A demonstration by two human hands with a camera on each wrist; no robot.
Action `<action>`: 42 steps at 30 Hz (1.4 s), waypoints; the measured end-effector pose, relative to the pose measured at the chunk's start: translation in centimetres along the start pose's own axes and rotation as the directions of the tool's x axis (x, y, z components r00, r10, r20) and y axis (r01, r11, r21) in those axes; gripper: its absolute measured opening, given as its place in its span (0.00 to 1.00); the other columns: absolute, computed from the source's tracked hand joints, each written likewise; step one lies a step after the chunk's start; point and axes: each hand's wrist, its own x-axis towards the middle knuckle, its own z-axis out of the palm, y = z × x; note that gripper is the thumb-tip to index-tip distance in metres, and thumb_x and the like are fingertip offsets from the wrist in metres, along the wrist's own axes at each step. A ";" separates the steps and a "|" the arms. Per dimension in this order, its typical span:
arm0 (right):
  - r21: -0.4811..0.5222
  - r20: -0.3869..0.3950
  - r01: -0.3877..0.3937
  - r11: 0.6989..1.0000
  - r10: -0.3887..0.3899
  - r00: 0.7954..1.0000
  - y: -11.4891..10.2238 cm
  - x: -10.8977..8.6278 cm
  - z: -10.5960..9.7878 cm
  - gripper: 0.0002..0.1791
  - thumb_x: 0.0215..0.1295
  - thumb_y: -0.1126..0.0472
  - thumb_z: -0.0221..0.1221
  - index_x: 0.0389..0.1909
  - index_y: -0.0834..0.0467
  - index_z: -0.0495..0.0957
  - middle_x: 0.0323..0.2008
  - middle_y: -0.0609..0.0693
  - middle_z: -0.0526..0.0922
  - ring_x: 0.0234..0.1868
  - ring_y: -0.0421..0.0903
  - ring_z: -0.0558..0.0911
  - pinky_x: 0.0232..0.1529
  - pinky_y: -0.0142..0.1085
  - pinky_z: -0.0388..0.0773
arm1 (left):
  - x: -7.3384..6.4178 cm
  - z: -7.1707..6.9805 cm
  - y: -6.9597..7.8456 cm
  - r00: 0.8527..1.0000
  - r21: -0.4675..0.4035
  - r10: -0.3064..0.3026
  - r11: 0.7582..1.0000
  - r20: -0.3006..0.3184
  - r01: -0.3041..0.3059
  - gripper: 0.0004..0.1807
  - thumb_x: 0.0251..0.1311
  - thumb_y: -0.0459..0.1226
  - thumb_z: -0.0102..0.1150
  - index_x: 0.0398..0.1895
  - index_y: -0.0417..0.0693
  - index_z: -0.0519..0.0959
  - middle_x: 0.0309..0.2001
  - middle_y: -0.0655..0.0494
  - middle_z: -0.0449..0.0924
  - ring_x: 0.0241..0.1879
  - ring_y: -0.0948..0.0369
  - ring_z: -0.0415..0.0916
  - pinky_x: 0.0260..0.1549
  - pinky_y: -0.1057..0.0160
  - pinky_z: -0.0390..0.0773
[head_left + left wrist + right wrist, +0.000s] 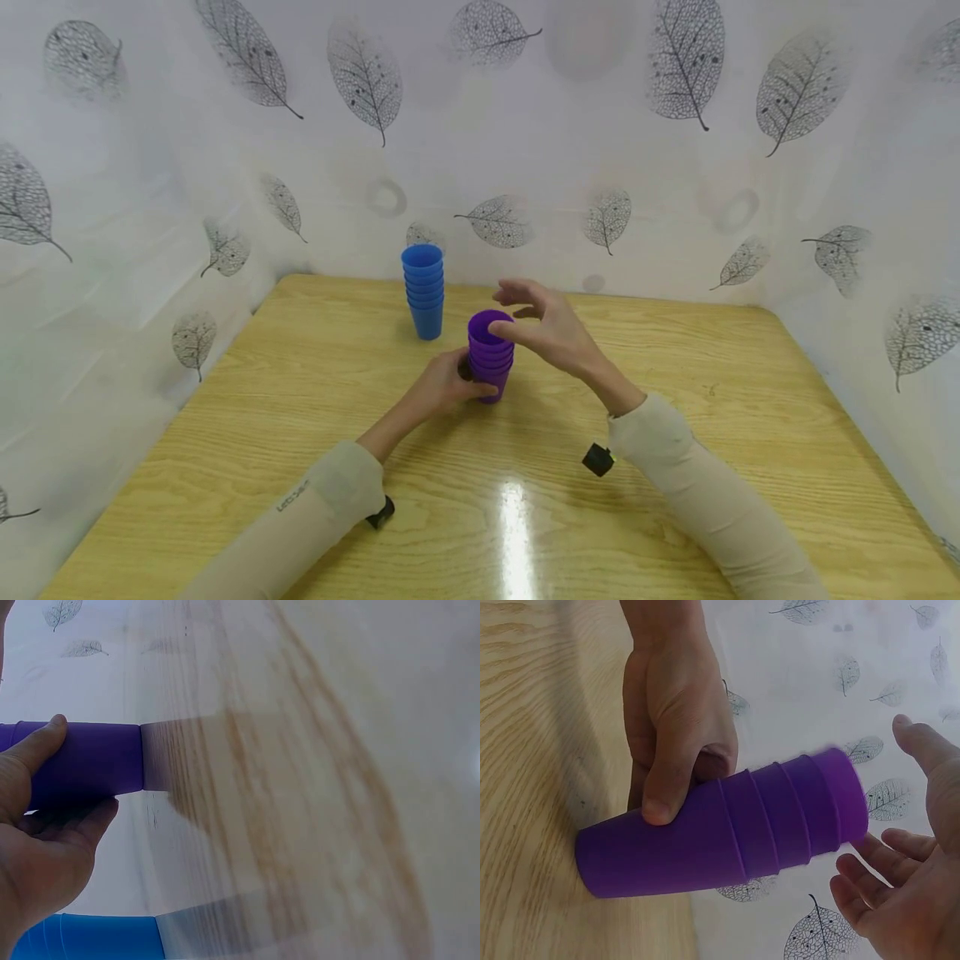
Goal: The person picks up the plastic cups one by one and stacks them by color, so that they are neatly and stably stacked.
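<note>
A nested stack of purple cups [492,360] stands upright on the wooden table, mouths facing up. My left hand [442,382] grips the lowest cup from the left, its thumb lying across the front. In the left wrist view the base of the purple stack [105,757] meets the tabletop. Beside the top rim is my right hand [553,333], thumb and fingers spread apart. The right wrist view shows its fingertips [866,851] right at the uppermost cup's rim, with the thumb held away.
Behind and left of the purple stack stands a nested stack of blue cups [426,307]. The wooden table [300,400] backs onto white curtains [420,167] with a leaf print. A dark wrist device [598,460] sits by the right cuff.
</note>
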 end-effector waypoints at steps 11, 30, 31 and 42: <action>-0.030 0.015 -0.052 0.998 0.053 0.999 1.8 -1.2 -0.3 0.37 0.64 0.57 0.71 0.71 0.64 0.69 0.64 0.59 0.78 0.62 0.57 0.77 0.63 0.51 0.76 | -0.2 -0.1 0.2 1.000 -0.001 -0.006 1.000 0.006 0.006 0.33 0.59 0.37 0.76 0.66 0.38 0.75 0.57 0.44 0.83 0.59 0.50 0.79 0.65 0.48 0.74; -0.026 0.111 -0.025 0.999 0.028 0.993 4.7 -1.8 1.9 0.40 0.57 0.64 0.76 0.70 0.64 0.69 0.61 0.57 0.79 0.60 0.53 0.79 0.59 0.54 0.78 | -1.0 0.0 0.3 1.000 0.064 -0.005 0.998 0.027 0.003 0.35 0.57 0.31 0.73 0.68 0.35 0.71 0.60 0.38 0.79 0.61 0.43 0.76 0.62 0.46 0.77; -0.027 0.115 -0.026 0.999 0.029 0.993 4.7 -1.8 2.0 0.41 0.57 0.64 0.76 0.70 0.64 0.69 0.61 0.58 0.79 0.60 0.54 0.79 0.59 0.54 0.78 | -1.1 -0.2 0.3 1.000 0.069 -0.004 0.998 0.026 0.002 0.36 0.58 0.30 0.71 0.70 0.34 0.70 0.61 0.36 0.78 0.63 0.41 0.75 0.63 0.45 0.76; -0.032 0.140 -0.033 0.999 0.038 0.990 5.2 -2.2 2.4 0.41 0.57 0.67 0.75 0.71 0.64 0.69 0.58 0.59 0.81 0.56 0.54 0.81 0.55 0.53 0.81 | -3.1 -3.0 -0.6 1.000 0.197 0.009 0.980 -0.002 -0.008 0.36 0.72 0.41 0.63 0.75 0.31 0.63 0.70 0.33 0.70 0.68 0.38 0.69 0.67 0.42 0.71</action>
